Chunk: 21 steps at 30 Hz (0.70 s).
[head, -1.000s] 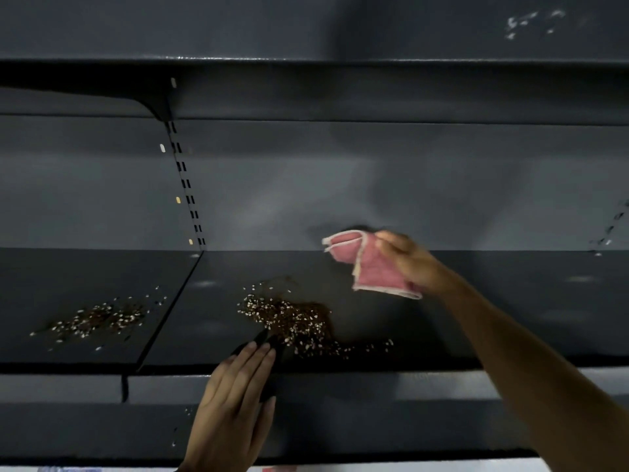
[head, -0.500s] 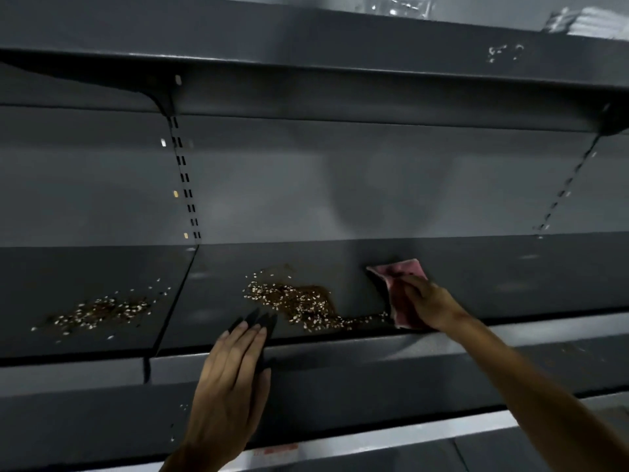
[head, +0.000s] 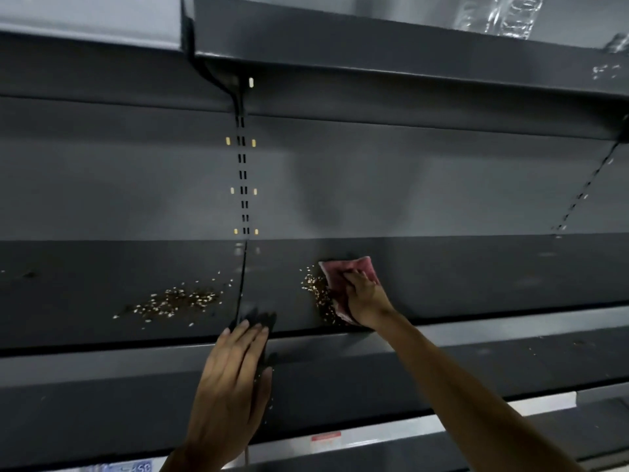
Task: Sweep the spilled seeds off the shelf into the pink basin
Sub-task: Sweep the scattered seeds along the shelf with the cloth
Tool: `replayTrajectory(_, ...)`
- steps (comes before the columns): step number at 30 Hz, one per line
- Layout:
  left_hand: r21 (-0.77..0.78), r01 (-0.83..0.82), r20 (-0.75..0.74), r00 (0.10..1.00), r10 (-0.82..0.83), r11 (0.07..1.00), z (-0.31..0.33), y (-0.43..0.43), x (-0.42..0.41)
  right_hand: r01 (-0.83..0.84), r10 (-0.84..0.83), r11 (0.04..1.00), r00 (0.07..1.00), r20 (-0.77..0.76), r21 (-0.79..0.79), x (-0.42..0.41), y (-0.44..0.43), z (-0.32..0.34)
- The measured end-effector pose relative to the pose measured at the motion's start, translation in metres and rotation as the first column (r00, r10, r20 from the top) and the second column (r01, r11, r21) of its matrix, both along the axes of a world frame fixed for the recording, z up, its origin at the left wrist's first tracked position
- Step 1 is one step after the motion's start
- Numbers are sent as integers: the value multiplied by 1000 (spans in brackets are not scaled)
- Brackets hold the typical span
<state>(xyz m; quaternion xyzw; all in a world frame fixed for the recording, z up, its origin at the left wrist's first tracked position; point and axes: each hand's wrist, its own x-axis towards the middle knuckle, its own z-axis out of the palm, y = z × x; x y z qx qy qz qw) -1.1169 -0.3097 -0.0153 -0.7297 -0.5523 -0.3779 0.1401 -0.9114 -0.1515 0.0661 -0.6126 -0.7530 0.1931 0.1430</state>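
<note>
Here, the right hand point(head: 366, 298) pressed a pink cloth point(head: 354, 267) flat on the dark shelf point(head: 476, 277), fingers laid over it, with the seeds point(head: 315, 287) touching the cloth's left edge in a band running near to far. The left hand point(head: 231, 379), fingers straight and together, rested at the shelf's near lip further left; no pink basin showed.

pink cloth point(head: 354, 269) – dark grey shelf point(head: 476, 274)
</note>
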Motion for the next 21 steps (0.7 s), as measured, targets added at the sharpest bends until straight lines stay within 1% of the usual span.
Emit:
replayTrajectory(4,-12,24,3,1000,-24,1000,-1,-4,-24,32,-32,999,998,-54,-8,-34,-10,1)
replayTrajectory(7,-20,21,0,1000,-21,1000,-1,-9,-38,15,-16,1000,997,-74,-5,-61,-22,9)
replayTrajectory(11,-39,0,18,1000,0,999,3,-13,-52,-38,31,999,974,-226,-27,-94,-40,19)
replayTrajectory(15,-57,-30,8,999,31,998,0,-15,-59,-14,14,1000,972,-235,0,-121,-48,17)
replayTrajectory(17,-86,-58,-6,998,58,995,-2,-14,-60,-12,17,1000,962,-272,18,-128,-49,15)
replayTrajectory(20,-91,-93,-15,996,92,991,-5,-13,-57,-35,47,998,957,-288,47,-124,-48,16)
replayTrajectory(21,-86,-102,-12,995,101,991,-5,-13,-56,-34,43,999,953,-300,34,-120,-43,16)
